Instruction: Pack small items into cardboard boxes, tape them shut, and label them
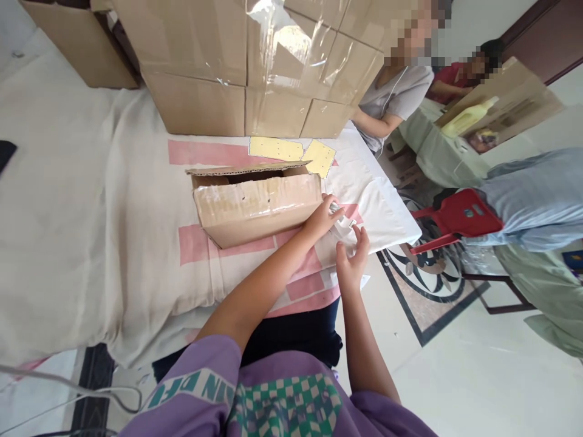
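My left hand (pixel 327 213) reaches past the right end of an open cardboard box (pixel 259 209), its fingers closed around a bundled white cable (pixel 339 228). A small plug (pixel 352 223) with a metallic tip sticks out of the bundle, close to the fingertips of my right hand (pixel 354 258). That hand has its thumb and fingers apart; whether a fingertip touches the plug I cannot tell. The top flap of the box stands raised along the far side, and its inside is mostly hidden. Behind it lie two yellow cards (pixel 276 147) with small dark marks.
Taped cardboard cartons (pixel 273 73) are stacked at the table's back. A wrinkled cloth with pink patches covers the table (pixel 150 200), whose right corner is near my hands. One person (pixel 401 91) is beyond the cartons, another farther back. A red chair (pixel 469 212) stands right.
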`<action>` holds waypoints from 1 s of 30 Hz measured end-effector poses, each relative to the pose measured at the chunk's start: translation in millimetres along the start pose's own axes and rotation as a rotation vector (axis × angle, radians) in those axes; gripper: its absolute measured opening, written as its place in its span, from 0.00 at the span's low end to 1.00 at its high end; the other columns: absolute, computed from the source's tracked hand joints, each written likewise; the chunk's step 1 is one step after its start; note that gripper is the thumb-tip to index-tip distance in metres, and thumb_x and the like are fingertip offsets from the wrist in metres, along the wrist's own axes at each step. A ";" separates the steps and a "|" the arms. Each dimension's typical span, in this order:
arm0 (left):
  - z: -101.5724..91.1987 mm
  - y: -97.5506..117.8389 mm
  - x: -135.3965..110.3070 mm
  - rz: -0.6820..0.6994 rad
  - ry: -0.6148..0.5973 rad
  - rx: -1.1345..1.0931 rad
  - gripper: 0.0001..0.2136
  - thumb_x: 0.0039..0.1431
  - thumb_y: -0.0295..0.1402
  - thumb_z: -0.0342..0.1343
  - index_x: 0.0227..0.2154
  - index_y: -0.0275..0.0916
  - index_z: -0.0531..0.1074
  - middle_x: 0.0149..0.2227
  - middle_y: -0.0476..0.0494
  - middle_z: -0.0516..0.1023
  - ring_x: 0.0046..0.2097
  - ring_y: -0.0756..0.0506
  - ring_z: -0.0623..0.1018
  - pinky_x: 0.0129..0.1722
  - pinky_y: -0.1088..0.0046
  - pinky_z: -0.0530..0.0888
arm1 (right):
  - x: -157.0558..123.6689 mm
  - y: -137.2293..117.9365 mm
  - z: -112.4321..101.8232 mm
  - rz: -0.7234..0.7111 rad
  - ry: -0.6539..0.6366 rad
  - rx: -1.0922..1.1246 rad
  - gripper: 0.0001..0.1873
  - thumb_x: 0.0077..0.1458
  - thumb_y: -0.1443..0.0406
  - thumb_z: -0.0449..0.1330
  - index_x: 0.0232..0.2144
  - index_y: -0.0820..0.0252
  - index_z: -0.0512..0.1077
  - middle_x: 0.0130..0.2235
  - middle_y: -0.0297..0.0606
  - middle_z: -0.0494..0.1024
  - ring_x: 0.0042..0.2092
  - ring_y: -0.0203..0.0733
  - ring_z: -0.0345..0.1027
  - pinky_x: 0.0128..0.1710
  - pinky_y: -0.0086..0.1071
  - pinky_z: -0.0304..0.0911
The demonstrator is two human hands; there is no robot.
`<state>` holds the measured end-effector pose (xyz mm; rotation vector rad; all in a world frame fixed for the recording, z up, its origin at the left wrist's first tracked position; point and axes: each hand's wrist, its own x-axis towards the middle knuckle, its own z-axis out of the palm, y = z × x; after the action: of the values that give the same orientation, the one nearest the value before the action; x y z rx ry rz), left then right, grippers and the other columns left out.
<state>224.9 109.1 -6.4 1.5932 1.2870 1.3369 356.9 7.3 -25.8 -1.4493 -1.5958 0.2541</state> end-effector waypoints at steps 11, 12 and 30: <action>-3.2 -1.7 5.0 -0.010 0.000 0.008 0.06 0.72 0.35 0.53 0.39 0.42 0.71 0.46 0.42 0.78 0.50 0.44 0.78 0.55 0.66 0.72 | 21.7 1.9 -1.2 0.074 0.017 0.113 0.32 0.61 0.61 0.58 0.66 0.51 0.59 0.62 0.50 0.74 0.58 0.54 0.74 0.53 0.51 0.73; -3.3 -2.0 4.8 -0.006 0.000 0.010 0.06 0.71 0.36 0.53 0.39 0.42 0.71 0.47 0.42 0.78 0.50 0.44 0.78 0.55 0.66 0.73 | 23.5 2.8 0.4 0.080 0.023 0.126 0.32 0.61 0.61 0.57 0.66 0.51 0.58 0.62 0.50 0.74 0.57 0.53 0.75 0.51 0.50 0.74; -3.5 -9.6 9.2 -0.033 0.045 -0.075 0.04 0.64 0.29 0.55 0.34 0.41 0.73 0.43 0.45 0.81 0.48 0.45 0.79 0.51 0.71 0.72 | 5.9 7.4 14.6 -0.103 0.112 -0.026 0.34 0.60 0.68 0.55 0.68 0.54 0.59 0.63 0.43 0.74 0.68 0.53 0.60 0.66 0.58 0.61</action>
<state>218.9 120.2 -11.7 1.4924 1.2701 1.3914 352.0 20.6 -35.9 -1.3722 -1.5820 0.0913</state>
